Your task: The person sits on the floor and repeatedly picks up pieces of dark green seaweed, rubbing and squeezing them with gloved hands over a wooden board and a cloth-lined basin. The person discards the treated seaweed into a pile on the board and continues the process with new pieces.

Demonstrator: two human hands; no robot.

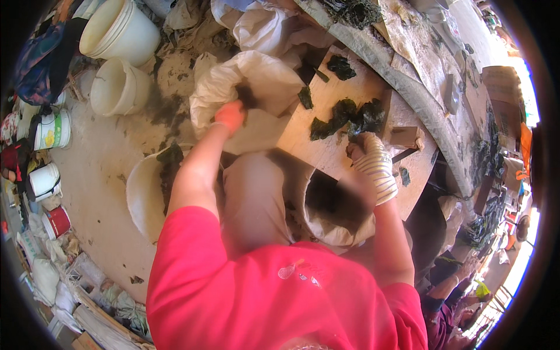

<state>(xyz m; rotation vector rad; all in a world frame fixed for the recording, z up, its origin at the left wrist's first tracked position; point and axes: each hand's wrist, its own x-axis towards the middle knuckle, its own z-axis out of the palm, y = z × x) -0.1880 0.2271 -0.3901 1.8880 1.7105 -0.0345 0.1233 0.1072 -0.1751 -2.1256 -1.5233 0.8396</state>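
Note:
My left hand (230, 117), in an orange glove, is at the mouth of a white woven sack (267, 70). Dark material (247, 96) lies just past its fingers; whether they grip it is hidden. My right hand (371, 159) wears a striped glove with the fingertips showing. Its curled fingers pinch the near edge of a dark green leafy piece, apparently seaweed (365, 117), on a wooden board (302, 131). More seaweed (334, 120) lies to the left of that piece. Below the board, an open pale container (337, 238) with a dark inside stands by my leg.
A small wooden block (403, 136) sits right of my right hand. Left of my leg is a white bucket (142, 197) with seaweed over its rim. Two white buckets (127, 33) stand at upper left. A thick grey fabric edge (411, 100) borders the board. Another person's arm (446, 286) shows at lower right.

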